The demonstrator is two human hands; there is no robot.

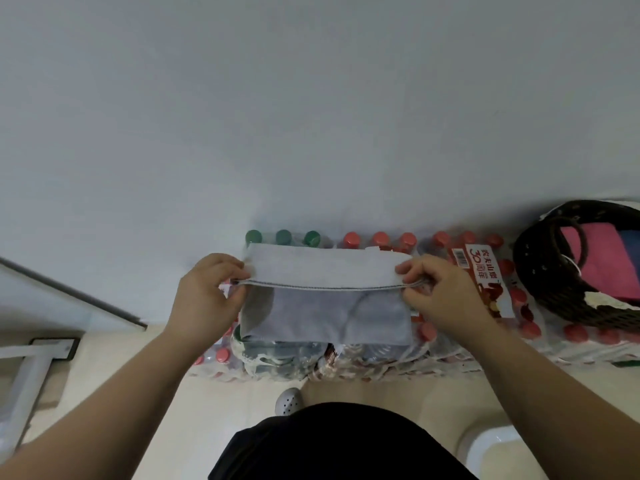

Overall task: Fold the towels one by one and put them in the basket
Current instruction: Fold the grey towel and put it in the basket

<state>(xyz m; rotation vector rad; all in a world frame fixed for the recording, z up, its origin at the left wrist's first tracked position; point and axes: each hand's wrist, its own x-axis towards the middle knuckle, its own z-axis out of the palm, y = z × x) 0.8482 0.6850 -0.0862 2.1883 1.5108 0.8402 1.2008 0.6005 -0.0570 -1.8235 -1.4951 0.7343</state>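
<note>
Both forearms are bare, with no sleeves, watch or rings showing on the left hand (204, 292) or right hand (440, 296). Below the hands, a black garment (332, 445) covers the torso; just left above it, a white perforated clog (288, 400).

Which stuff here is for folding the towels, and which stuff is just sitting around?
For the job: grey towel, pinched by the left hand and right hand; basket with a pink towel already inside.

Just there: water bottles under the towel, white shoe.
</note>
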